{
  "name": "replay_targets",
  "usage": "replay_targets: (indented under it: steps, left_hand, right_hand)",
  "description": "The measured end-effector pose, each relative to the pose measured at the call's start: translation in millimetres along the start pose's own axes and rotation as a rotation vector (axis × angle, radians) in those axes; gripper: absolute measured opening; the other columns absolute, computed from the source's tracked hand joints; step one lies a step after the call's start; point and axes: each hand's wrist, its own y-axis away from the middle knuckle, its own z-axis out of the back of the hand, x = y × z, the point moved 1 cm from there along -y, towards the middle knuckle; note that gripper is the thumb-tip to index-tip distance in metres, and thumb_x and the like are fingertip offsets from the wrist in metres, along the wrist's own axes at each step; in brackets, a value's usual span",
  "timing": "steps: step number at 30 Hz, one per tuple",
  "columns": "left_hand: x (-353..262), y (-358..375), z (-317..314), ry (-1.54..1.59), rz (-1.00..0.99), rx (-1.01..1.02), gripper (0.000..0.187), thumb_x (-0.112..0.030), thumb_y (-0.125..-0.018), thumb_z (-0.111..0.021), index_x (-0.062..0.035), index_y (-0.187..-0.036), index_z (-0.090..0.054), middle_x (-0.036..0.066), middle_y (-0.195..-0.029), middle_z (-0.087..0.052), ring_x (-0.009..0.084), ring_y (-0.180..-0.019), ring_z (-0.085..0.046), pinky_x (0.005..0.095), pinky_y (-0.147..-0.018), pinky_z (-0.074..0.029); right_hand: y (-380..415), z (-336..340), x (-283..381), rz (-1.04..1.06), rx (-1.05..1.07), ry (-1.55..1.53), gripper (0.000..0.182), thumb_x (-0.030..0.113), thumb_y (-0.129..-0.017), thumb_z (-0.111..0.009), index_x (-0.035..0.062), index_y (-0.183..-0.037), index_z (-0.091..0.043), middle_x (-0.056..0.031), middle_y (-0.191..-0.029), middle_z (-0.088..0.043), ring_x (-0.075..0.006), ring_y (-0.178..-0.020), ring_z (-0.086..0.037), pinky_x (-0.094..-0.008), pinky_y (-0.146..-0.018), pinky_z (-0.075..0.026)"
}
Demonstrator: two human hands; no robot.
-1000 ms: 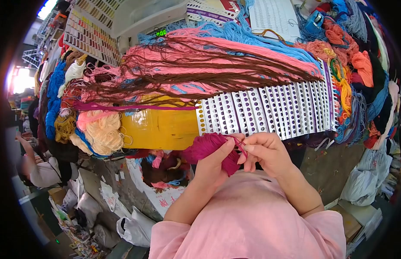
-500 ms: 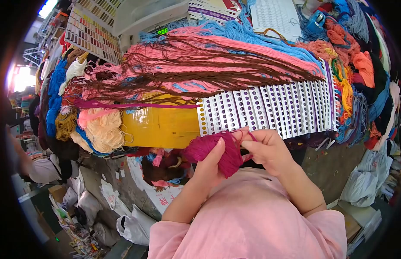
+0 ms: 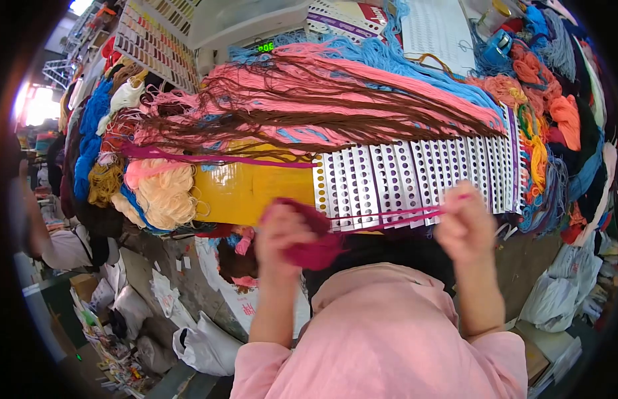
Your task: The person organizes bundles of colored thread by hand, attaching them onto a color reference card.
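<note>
My left hand (image 3: 282, 236) is closed around a magenta skein of thread (image 3: 315, 243), blurred by motion. From the skein, magenta strands (image 3: 395, 217) stretch taut to the right. Their far end is pinched in my right hand (image 3: 465, 223), which is also smeared. Beneath the strands lie white punched cards (image 3: 382, 179) with rows of holes. Brown threads (image 3: 309, 123) hang from the cards' upper part and spread left over pink threads (image 3: 322, 70). A magenta bundle (image 3: 216, 158) rests along the upper edge of a yellow board (image 3: 255, 189).
Cream yarn (image 3: 166, 196) sits left of the board, with blue hanks (image 3: 89, 143) farther left. A colour chart (image 3: 159, 43) and a clear plastic bin (image 3: 249, 23) stand at the back. Orange hanks (image 3: 565, 123) are piled right. Another person's arm (image 3: 31, 213) shows far left.
My hands have moved apart, the right one going up and rightward. Strands that were bunched near the skein are now drawn out between them. The skein has shifted slightly left.
</note>
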Motion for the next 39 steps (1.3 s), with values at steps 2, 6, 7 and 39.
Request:
replay_targets:
  steps: [2, 6, 7, 39]
  left_hand:
    - [-77, 14, 53, 0.397, -0.233, -0.056, 0.022, -0.009, -0.081, -0.036, -0.0153, -0.06, -0.034, -0.007, -0.045, -0.03, 0.0012, -0.033, -0.029, 0.0133, -0.033, -0.029]
    - [-175, 65, 122, 0.072, -0.616, -0.623, 0.011, -0.009, -0.081, -0.038, -0.0015, -0.083, -0.045, -0.005, -0.048, -0.033, 0.0028, -0.038, -0.035, 0.0133, -0.037, -0.037]
    - [-175, 66, 108, -0.031, -0.598, -0.621, 0.016, -0.01, -0.081, -0.038, 0.0012, -0.091, -0.046, -0.005, -0.05, -0.035, 0.0032, -0.041, -0.038, 0.0141, -0.039, -0.038]
    - [-33, -88, 41, -0.407, 0.305, -0.065, 0.009, -0.011, -0.081, -0.044, -0.0065, -0.085, -0.052, -0.003, -0.066, -0.049, 0.0028, -0.044, -0.033, 0.0172, -0.041, -0.025]
  right_hand:
    - [19, 21, 64, 0.138, -0.325, -0.231, 0.01, 0.006, -0.079, -0.044, 0.0035, -0.089, -0.044, -0.0037, -0.063, -0.043, -0.0099, -0.049, -0.041, -0.0216, -0.044, -0.038]
    - [78, 123, 309, 0.823, -0.227, 0.585, 0.008, 0.0, -0.078, -0.04, -0.0036, -0.072, -0.044, -0.0064, -0.069, -0.043, -0.0174, -0.071, -0.045, -0.0328, -0.075, -0.038]
    - [62, 85, 287, 0.834, -0.191, 0.554, 0.008, 0.0, -0.076, -0.041, -0.0041, -0.072, -0.046, -0.0067, -0.07, -0.044, -0.0173, -0.072, -0.046, -0.0315, -0.076, -0.038]
    - [-107, 44, -112, 0.483, -0.041, 1.766, 0.028, 0.017, -0.057, -0.061, 0.0048, -0.082, -0.055, -0.0075, -0.076, -0.045, -0.0234, -0.07, -0.044, -0.0352, -0.065, -0.033]
